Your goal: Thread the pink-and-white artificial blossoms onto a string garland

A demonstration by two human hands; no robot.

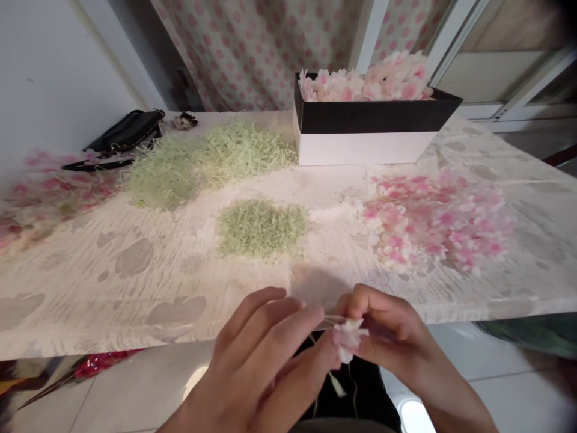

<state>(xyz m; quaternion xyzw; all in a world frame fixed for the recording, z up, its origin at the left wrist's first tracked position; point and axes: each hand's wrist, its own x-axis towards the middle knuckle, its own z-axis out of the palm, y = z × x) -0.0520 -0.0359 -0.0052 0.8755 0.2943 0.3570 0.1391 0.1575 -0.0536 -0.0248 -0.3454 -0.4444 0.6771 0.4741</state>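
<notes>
My left hand (261, 355) and my right hand (396, 337) meet just below the table's front edge. Between their fingertips sits a small pale pink fabric flower (348, 337) with thin light stems (336, 380) trailing down from it. My right hand's fingers are curled and pinch the flower. My left hand's thumb and fingers close on the flower and stem from the left. A heap of loose pink flowers (433, 219) lies on the table beyond my right hand. A small pile of green stems (261, 227) lies straight ahead.
A black-and-white box (369, 129) filled with pink flowers stands at the back. Larger green stem piles (202, 159) lie back left, with more pink flowers (40, 192) at the far left and a black bag (126, 132) by the wall. Red foil (101, 362) lies under the table.
</notes>
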